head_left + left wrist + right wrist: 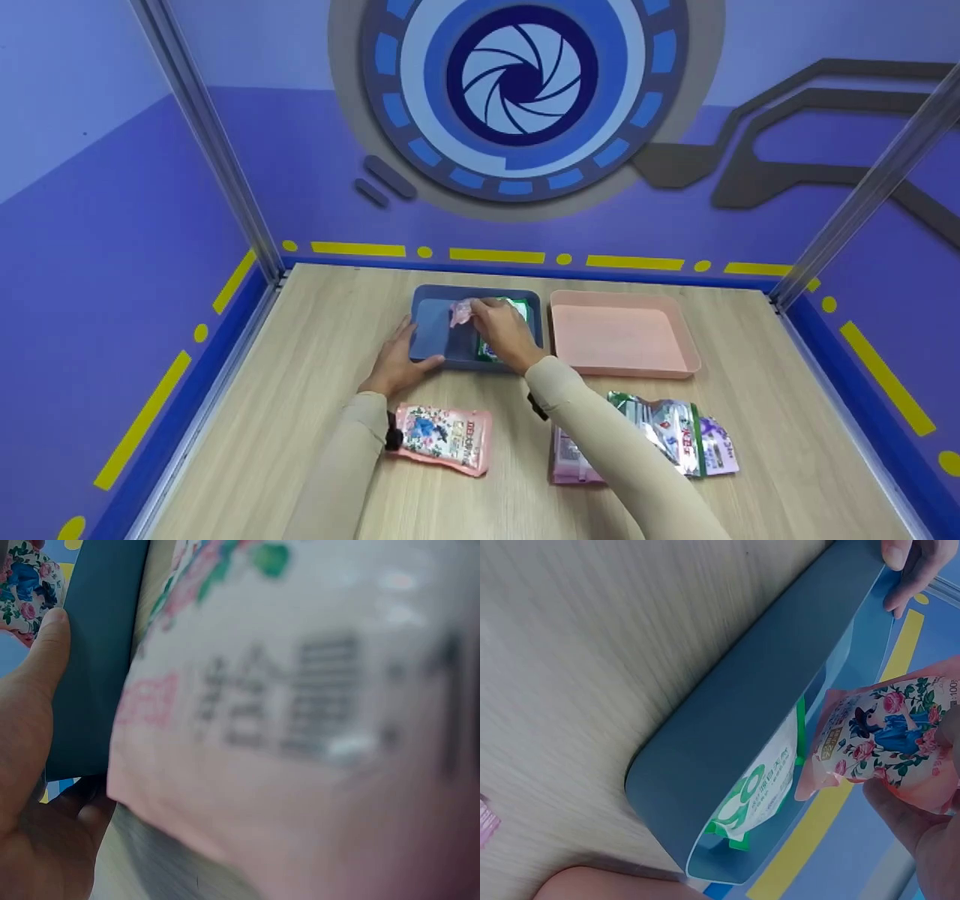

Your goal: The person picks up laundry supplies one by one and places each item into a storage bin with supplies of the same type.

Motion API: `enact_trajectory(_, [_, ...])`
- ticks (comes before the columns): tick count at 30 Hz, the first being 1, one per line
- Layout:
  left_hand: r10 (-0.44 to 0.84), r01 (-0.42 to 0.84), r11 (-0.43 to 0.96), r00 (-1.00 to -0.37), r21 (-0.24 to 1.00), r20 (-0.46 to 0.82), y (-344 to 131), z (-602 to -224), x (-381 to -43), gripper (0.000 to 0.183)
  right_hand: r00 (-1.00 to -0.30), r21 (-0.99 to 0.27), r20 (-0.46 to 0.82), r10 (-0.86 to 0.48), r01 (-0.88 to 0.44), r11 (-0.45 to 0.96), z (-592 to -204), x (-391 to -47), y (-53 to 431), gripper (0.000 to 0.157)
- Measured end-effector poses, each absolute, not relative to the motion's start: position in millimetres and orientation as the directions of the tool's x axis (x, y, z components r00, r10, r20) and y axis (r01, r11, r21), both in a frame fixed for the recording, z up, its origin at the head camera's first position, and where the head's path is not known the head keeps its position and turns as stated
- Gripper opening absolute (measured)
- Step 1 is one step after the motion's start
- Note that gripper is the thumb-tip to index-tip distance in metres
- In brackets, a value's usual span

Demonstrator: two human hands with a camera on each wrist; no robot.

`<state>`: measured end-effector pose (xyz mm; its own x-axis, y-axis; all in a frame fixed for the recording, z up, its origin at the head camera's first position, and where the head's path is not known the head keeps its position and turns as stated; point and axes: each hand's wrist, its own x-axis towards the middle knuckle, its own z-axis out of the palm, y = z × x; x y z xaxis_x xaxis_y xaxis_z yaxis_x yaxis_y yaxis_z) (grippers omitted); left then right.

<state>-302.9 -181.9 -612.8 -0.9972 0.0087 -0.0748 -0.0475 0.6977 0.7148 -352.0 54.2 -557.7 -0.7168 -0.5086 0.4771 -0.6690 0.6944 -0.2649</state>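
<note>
My right hand pinches a small pink floral pouch between thumb and fingers, above the blue tray. Inside that tray, at its right end, lies a white and green packet, partly covered by the right hand in the head view. With fingers spread, my left hand rests at the tray's front left corner, thumb against the front wall and fingers along the left side. Close below the left wrist, a larger pink floral pouch lies on the table; it fills much of the left wrist view, blurred.
A pink tray stands just right of the blue one. Nearer the front, partly behind the right forearm, lie a silver and green pouch, a purple packet and a pink packet. Printed walls enclose the wooden table.
</note>
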Motion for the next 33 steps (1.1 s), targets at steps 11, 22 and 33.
enact_trajectory(11, [0.014,-0.046,0.694,-0.997,0.719,-0.078,-182.2,-613.1,-303.3,0.098,-0.72,-0.225,0.458,-0.521,-0.661,0.716,-561.5,-353.6,49.7,0.011])
enact_trajectory(22, [0.025,-0.022,0.709,-0.998,0.705,-0.056,-183.4,-616.3,-305.2,0.1,-0.704,-0.231,0.433,-0.563,-0.691,0.685,-561.7,-351.9,50.1,0.005])
enact_trajectory(33, [0.019,-0.039,0.7,-0.997,0.713,-0.074,-182.8,-614.8,-305.7,0.1,-0.698,-0.248,0.385,-0.604,-0.708,0.661,-563.4,-352.5,52.9,0.007])
